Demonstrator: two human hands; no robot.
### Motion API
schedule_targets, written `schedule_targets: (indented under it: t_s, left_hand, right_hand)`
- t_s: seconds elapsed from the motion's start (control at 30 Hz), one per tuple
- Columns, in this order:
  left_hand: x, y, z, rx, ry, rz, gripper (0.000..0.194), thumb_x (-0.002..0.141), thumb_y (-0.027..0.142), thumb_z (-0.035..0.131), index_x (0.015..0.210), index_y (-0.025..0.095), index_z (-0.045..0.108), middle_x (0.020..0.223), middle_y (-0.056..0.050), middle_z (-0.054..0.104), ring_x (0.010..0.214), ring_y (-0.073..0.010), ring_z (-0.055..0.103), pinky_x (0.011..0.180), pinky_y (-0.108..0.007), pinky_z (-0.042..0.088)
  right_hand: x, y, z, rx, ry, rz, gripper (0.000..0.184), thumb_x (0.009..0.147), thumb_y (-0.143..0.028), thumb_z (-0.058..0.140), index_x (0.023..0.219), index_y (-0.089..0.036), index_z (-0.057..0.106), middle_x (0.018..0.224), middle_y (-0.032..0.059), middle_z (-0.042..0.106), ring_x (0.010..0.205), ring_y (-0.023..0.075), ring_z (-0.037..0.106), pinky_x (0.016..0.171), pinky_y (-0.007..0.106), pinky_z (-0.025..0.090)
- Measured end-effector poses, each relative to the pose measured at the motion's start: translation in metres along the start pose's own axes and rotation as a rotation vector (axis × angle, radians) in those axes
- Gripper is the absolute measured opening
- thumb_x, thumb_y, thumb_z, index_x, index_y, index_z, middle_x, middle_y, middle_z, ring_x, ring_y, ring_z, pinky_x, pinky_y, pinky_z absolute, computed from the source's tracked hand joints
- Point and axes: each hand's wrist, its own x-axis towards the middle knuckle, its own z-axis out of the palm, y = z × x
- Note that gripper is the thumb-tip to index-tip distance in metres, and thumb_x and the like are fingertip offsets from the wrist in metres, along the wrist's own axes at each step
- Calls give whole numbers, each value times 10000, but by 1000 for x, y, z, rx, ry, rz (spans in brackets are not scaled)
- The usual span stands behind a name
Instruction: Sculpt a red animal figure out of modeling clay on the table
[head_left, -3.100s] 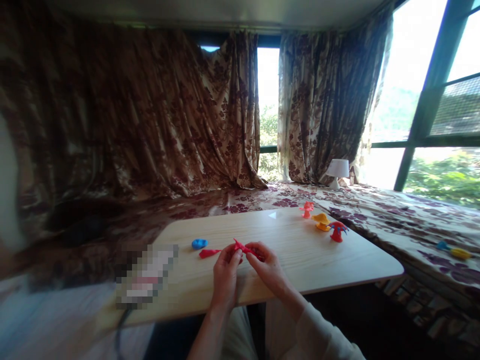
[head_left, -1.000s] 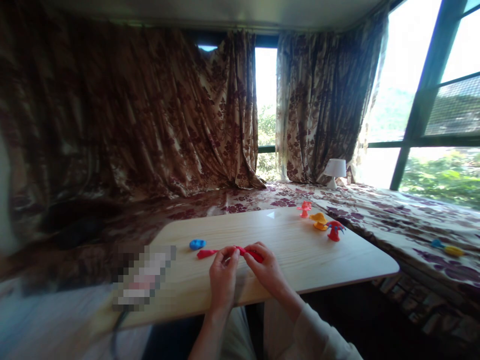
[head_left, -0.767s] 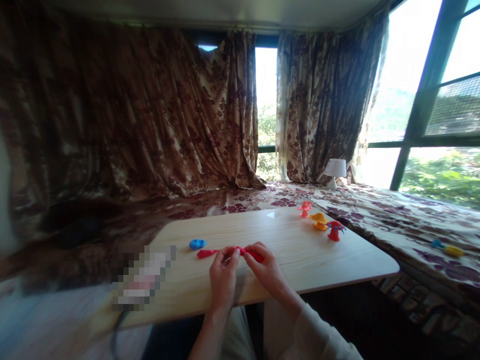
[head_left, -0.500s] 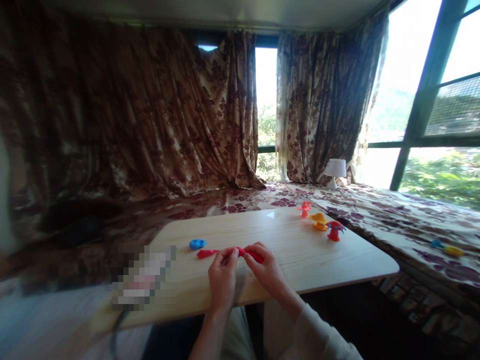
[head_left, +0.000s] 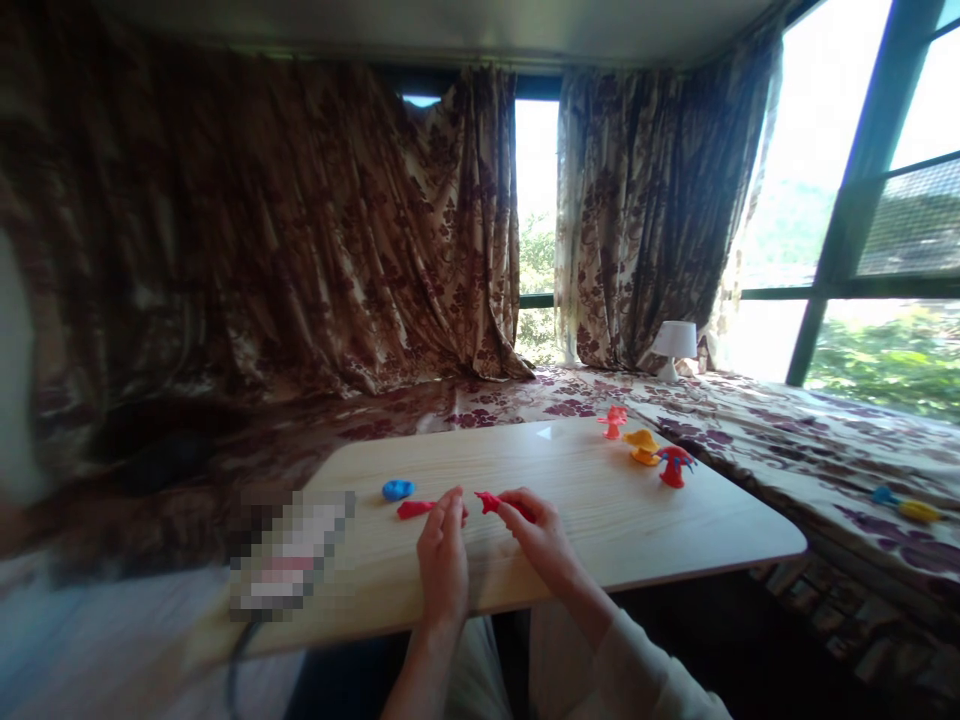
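Observation:
Both hands are over the front middle of the wooden table [head_left: 517, 450]. My left hand [head_left: 444, 550] is closed around a piece of red modelling clay [head_left: 414, 510], whose tapered end sticks out to the left. My right hand [head_left: 541, 530] pinches another piece of red clay [head_left: 487, 502] with a ragged, torn tip pointing left. A small gap separates the two hands, and parts of both pieces are hidden by fingers. Just beyond my left hand lies a blue lump of clay [head_left: 398, 490].
At the table's back right stand a pink clay figure [head_left: 613, 422], a yellow one [head_left: 643, 447] and a red one with blue strands [head_left: 676, 467]. A blurred-out object [head_left: 289, 555] with a cable lies at the left. A white lamp [head_left: 676, 340] stands behind, near the window.
The single red clay strand between my hands has come apart into two pieces, one in each hand. The view has shifted slightly.

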Motion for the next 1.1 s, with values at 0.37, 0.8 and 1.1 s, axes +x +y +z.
schedule_targets:
  t_s: [0.37, 0.8, 1.1]
  left_hand:
    - [1, -1, 2, -29, -85, 9, 238, 710, 350, 619, 864, 173, 662, 834, -36, 694, 824, -180, 616, 774, -287, 452]
    - [-2, 10, 4, -63, -223, -60, 272, 700, 380, 627, 861, 164, 662, 845, -40, 686, 845, -182, 605, 780, -284, 445]
    - [0, 1, 5, -158, -193, -83, 260, 699, 330, 653, 888, 152, 646, 841, -33, 675, 832, -161, 599, 796, -287, 455]
  right_hand:
    - [-1, -6, -1, 85, -67, 104, 184, 701, -338, 613, 697, -167, 678, 549, -26, 560, 512, 111, 483, 483, 215, 389]
    - [0, 1, -1, 77, -42, 19, 205, 745, -361, 618, 795, -173, 682, 721, 20, 647, 655, 153, 580, 518, 223, 452]
    - [0, 9, 1, 114, -68, 20, 245, 733, -329, 645, 909, -160, 667, 859, 64, 688, 795, 205, 631, 730, 318, 510]
